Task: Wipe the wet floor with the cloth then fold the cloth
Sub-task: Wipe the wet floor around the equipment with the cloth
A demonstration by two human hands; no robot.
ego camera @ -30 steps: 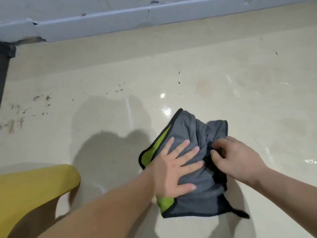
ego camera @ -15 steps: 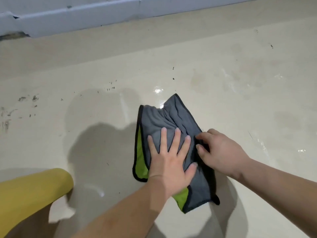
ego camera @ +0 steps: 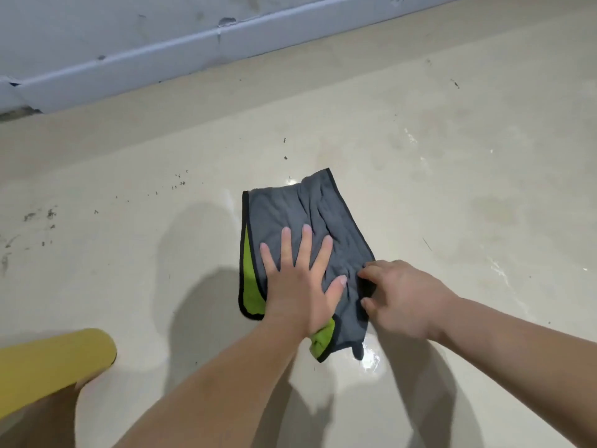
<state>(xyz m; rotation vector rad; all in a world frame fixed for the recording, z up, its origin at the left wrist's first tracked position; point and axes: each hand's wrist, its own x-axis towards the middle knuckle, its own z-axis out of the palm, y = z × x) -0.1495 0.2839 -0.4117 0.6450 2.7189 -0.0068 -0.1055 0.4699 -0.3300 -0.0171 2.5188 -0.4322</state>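
Note:
A grey cloth [ego camera: 307,215] with a black hem and a lime-green underside lies folded over and wrinkled on the beige floor [ego camera: 452,189]. My left hand [ego camera: 300,279] presses flat on the cloth's near half, fingers spread and pointing away from me. My right hand [ego camera: 400,299] pinches the cloth's right edge between thumb and fingers. Green shows at the cloth's left edge and near corner. A shiny wet patch [ego camera: 371,360] glints on the floor just beside the cloth's near corner.
A grey-blue skirting board [ego camera: 193,50] and wall run along the far side. A yellow rounded object [ego camera: 48,367] sits at the lower left. Dark specks [ego camera: 177,184] and smudges mark the floor at left. Wet streaks [ego camera: 497,263] gleam at right.
The cloth has turned counter-clockwise under both hands and slid away from me, now lying lengthwise. My left fingers swung from pointing right to pointing away. My right hand kept its pinch.

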